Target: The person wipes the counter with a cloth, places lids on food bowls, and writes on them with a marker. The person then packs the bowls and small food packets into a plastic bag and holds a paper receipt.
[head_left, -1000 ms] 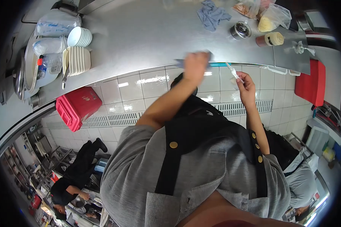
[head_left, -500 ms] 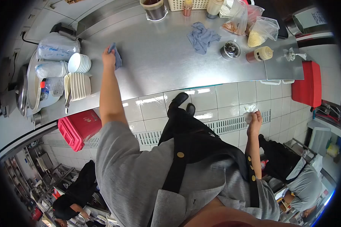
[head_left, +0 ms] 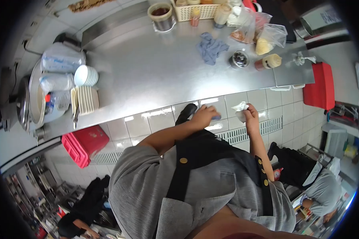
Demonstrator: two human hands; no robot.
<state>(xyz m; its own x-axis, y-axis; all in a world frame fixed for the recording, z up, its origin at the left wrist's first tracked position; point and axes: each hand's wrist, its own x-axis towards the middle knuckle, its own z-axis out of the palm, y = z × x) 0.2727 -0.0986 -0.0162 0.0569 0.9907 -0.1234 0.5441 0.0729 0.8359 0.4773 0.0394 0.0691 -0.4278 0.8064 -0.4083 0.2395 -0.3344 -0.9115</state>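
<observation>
My left hand [head_left: 204, 117] is closed in front of my body, just off the counter's front edge. A bit of blue-grey cloth [head_left: 216, 117] shows at its fingers, smeared by motion; most of it is hidden by the hand. To its right, my right hand [head_left: 251, 114] pinches a crumpled white tissue or wrapper [head_left: 240, 106] over the tiled floor. The steel counter [head_left: 131, 71] lies beyond both hands. A second blue-grey cloth [head_left: 211, 47] rests bunched on it, near a small jar with dark contents [head_left: 239, 59] and a squeeze bottle [head_left: 268, 62] on its side.
Stacked white bowls [head_left: 86, 75] and cream dishes [head_left: 85, 99] stand at the counter's left end. A dark-filled pot [head_left: 162, 18] and a cream basket [head_left: 183, 14] are at the back. Red bins [head_left: 85, 143] stand below. Another person [head_left: 323, 191] is behind, right.
My left hand has come off the counter's left part, moving right and toward my body with the cloth. My right hand has shifted left and slightly up, still pinching the white piece.
</observation>
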